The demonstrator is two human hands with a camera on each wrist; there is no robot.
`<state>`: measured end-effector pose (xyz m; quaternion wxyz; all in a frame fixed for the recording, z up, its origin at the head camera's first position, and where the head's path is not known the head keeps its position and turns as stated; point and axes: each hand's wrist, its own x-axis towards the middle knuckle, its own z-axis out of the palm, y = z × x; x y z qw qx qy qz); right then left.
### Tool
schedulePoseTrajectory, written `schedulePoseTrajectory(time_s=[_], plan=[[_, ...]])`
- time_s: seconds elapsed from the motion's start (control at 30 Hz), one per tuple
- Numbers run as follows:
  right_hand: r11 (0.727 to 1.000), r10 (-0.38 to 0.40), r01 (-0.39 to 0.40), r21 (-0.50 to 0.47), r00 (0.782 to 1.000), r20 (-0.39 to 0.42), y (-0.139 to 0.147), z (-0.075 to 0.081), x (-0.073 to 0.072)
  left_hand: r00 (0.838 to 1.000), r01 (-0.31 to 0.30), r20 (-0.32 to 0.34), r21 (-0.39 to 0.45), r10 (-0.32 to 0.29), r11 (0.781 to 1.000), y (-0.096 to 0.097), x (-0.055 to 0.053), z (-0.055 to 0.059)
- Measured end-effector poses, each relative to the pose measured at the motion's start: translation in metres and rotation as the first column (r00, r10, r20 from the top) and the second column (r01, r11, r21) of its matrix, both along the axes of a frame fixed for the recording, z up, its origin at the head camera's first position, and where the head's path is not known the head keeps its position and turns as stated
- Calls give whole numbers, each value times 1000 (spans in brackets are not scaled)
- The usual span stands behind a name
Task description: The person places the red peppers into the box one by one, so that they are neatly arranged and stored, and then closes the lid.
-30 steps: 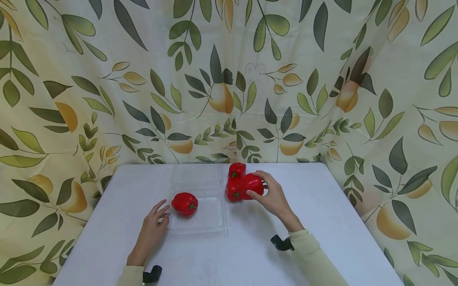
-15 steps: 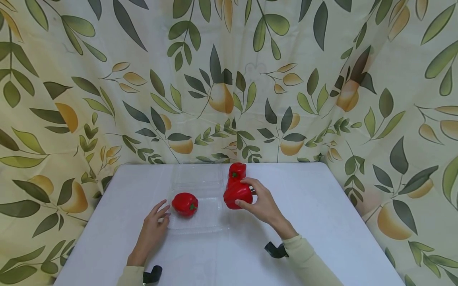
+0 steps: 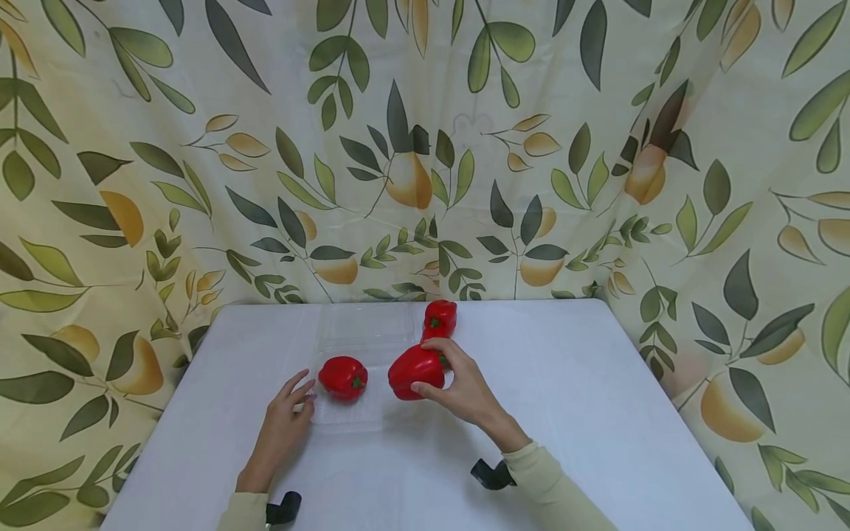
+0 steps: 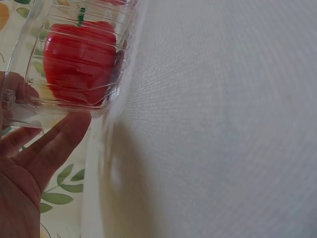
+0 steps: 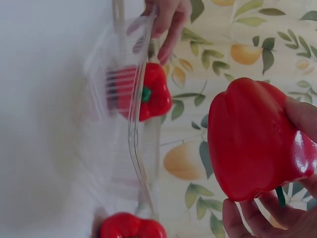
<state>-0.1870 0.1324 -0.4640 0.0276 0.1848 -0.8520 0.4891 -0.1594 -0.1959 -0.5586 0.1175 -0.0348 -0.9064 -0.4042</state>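
Observation:
In the head view my right hand [image 3: 465,387] grips a red bell pepper [image 3: 415,371] between thumb and fingers, over the right part of a clear plastic container [image 3: 368,426]. The right wrist view shows this pepper's green stem pointing towards the fingers. Another red bell pepper [image 3: 343,378] lies inside the container, at its left. Beside the container's left wall is my left hand [image 3: 282,428], fingers extended, fingertips right at the edge. Through the clear wall in the left wrist view, the pepper inside [image 4: 79,64] shows close to that hand.
A red bell pepper [image 3: 440,318] stands at the table's back edge, right of the container's open lid [image 3: 365,324]. Another, just in front of it, is mostly hidden by the right hand. A white cloth covers the table [image 3: 564,369]; a patterned curtain [image 3: 465,243] hangs behind.
My right hand has carried its bell pepper left and towards me, from over the pepper at the right to over the container. The left hand has stayed at the container's edge.

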Motion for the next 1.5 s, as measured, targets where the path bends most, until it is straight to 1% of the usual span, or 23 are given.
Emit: schedulePoseTrajectory(time_s=[0.23,0.4,0.63,0.73,0.9,1.07,1.2,1.4,1.5], plan=[[1000,19,-19,-20,1000,17,-13,-6,4,1000,-1,-10,-3,1,1000,1,0,2],[999,31,-30,-45,999,21,-22,-11,5,1000,-3,-11,-9,3,1000,2,0,2],[998,39,-36,-46,996,79,-33,-20,2,1000,-8,-15,-15,8,1000,2,1,0],[999,42,-40,-23,996,82,-37,-22,0,1000,-8,-20,-9,8,1000,2,1,0],[997,55,-59,41,994,90,-41,-25,-4,1000,4,-28,-10,-4,1000,2,0,1],[990,65,-73,121,996,65,-43,-30,-11,999,1,-38,-14,-1,1000,2,0,1],[985,55,-62,162,997,50,-44,-34,-18,999,2,-39,-13,-2,1000,2,0,0],[983,25,-35,181,998,59,-43,-41,-26,1000,-15,0,-24,15,1000,1,0,-1],[980,5,-15,198,999,50,-45,-44,-29,1000,-14,3,-22,14,1000,1,0,-1]])
